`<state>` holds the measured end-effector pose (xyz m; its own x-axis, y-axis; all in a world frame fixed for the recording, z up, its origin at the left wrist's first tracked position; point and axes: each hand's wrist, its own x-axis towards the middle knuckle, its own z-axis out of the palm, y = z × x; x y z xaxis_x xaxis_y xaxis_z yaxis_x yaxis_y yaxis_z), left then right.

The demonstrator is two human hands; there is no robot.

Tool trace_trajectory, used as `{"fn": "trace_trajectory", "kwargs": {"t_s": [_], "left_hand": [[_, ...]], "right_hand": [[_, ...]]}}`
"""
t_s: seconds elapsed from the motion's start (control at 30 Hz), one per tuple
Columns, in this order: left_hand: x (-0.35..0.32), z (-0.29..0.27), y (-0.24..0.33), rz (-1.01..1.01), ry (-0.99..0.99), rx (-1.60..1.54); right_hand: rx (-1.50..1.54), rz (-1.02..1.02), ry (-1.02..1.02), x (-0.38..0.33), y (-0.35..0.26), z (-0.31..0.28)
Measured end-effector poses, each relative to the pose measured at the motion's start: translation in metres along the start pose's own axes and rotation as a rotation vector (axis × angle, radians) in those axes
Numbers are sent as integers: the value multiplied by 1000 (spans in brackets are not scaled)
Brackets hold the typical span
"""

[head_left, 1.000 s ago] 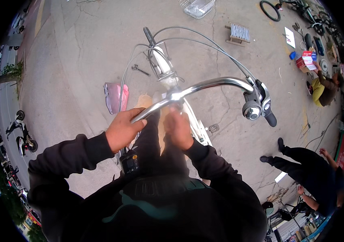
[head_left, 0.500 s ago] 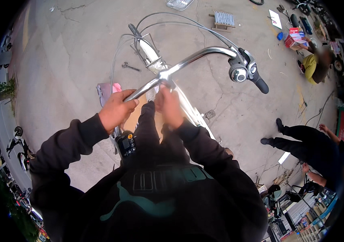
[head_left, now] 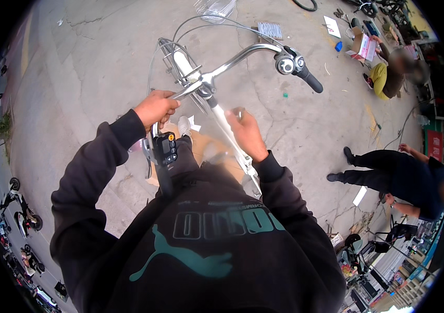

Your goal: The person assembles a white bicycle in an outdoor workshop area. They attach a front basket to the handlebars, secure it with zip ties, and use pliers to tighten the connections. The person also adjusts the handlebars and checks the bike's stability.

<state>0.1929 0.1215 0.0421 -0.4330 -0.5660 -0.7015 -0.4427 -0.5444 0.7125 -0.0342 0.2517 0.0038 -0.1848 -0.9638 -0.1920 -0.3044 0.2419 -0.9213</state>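
A white bicycle with a chrome handlebar [head_left: 243,55] stands in front of me. My left hand [head_left: 157,109] is wrapped round the bar's left side, above a black control unit with a small display [head_left: 169,148]. Away from the bar, my right hand [head_left: 247,135] is just right of the white frame tube [head_left: 223,121]. Its fingers are curled in; something small and shiny shows at the fingertips, too small to name. At the bar's right end are a black grip [head_left: 308,80] and a silver bell [head_left: 285,64]. Cables loop over the front.
Flattened cardboard [head_left: 201,147] lies under the bicycle. A wire basket [head_left: 214,8] and a small slatted stool [head_left: 269,31] are beyond it. A crouching person [head_left: 383,78] handles a box [head_left: 361,46] at the far right. Another person [head_left: 389,175] stands at the right.
My right hand has come off the handlebar stem and moved right, beside the frame tube. The handlebar sits further left and higher in view. My left hand still holds the bar.
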Motion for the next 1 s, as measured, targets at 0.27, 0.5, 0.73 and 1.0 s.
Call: {"fn": "trace_trajectory", "kwargs": {"t_s": [0.27, 0.5, 0.73, 1.0], "left_hand": [[0, -1, 1, -34, -21, 1], [1, 0, -4, 1, 19, 8], [-2, -1, -1, 1, -12, 46], [-2, 0, -4, 19, 14, 40]], "right_hand": [[-766, -46, -196, -43, 111, 17], [-392, -17, -201, -13, 85, 12], [-972, -178, -331, 17, 83, 6], [-598, -517, -17, 57, 28, 6]]}}
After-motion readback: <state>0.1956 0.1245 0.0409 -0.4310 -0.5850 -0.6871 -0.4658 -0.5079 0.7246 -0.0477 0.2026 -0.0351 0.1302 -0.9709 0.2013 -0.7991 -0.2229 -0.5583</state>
